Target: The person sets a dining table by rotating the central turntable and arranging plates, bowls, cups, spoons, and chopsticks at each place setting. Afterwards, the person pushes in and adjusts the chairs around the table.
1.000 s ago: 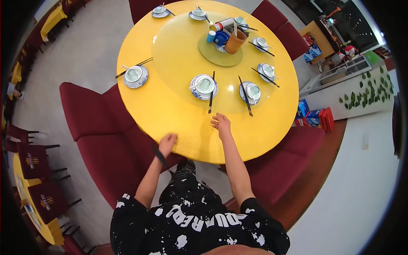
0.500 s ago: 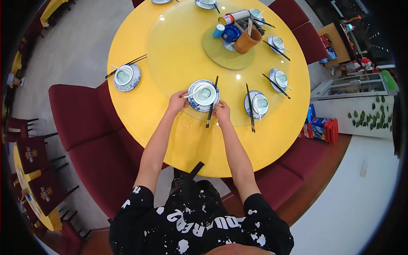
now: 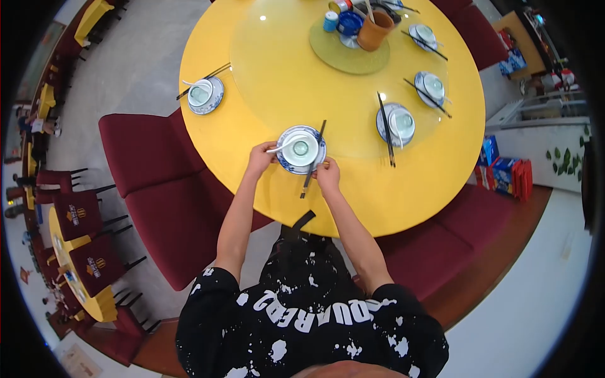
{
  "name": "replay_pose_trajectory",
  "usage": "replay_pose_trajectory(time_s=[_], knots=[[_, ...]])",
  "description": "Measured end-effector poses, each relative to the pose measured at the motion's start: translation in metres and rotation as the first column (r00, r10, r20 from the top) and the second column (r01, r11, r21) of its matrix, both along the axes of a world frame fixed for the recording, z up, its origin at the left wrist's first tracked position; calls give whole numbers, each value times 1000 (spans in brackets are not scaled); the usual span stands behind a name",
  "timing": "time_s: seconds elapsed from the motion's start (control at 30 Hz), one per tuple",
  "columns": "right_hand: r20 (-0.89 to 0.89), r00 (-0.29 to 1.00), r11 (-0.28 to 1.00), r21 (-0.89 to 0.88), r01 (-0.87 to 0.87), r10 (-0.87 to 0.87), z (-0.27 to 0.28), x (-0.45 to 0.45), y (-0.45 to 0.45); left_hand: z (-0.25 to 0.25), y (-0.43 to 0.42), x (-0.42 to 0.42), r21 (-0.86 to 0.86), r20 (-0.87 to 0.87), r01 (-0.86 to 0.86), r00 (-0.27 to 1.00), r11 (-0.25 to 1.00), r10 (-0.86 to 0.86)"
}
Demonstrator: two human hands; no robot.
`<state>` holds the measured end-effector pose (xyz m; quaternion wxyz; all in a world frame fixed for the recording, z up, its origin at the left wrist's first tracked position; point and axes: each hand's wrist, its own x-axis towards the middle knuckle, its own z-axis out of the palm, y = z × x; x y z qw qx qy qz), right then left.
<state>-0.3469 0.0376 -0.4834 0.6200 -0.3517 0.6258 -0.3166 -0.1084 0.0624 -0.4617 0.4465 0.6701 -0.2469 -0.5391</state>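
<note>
A blue-and-white plate (image 3: 285, 163) is between my hands, over the near part of the yellow round table (image 3: 403, 208). My left hand (image 3: 259, 159) grips its left rim. At its lower right edge, my right hand (image 3: 328, 174) is closed on the rim, close to a pair of dark chopsticks (image 3: 306, 183) lying across the plate's right side. On the plate sit a white bowl (image 3: 291, 159), a clear glass (image 3: 301, 148) and a white spoon (image 3: 276, 150) pointing left. Whether the plate touches the table, I cannot tell.
Similar settings stand to the left (image 3: 215, 101) and right (image 3: 382, 131). A brown pot (image 3: 374, 33) and a blue container (image 3: 350, 23) sit on the green centre disc (image 3: 328, 53). Maroon chairs (image 3: 151, 154) flank me; red-and-blue packages (image 3: 510, 176) are stacked right.
Both hands have drawn the plate, with its bowl, glass, spoon and chopsticks, toward me, off the turntable's glass edge. My view has shifted, so the table's far side is cut off.
</note>
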Motion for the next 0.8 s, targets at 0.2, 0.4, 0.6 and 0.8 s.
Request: replay_pose_trajectory(time_s=[0.2,0.4,0.6,0.8], knots=[[-15,1000,999,38,11,-10,-5,43,70,14,51,37,92,108,54,992,994,-63],[-35,999,998,61,20,-18,-6,76,119,12,78,60,168,163,76,981,983,-103],[25,998,998,34,52,-52,-1,95,122,-24,86,87,114,125,65,989,991,-79],[51,998,997,51,-49,46,1,99,106,-44,81,93,18,241,31,970,999,-35]])
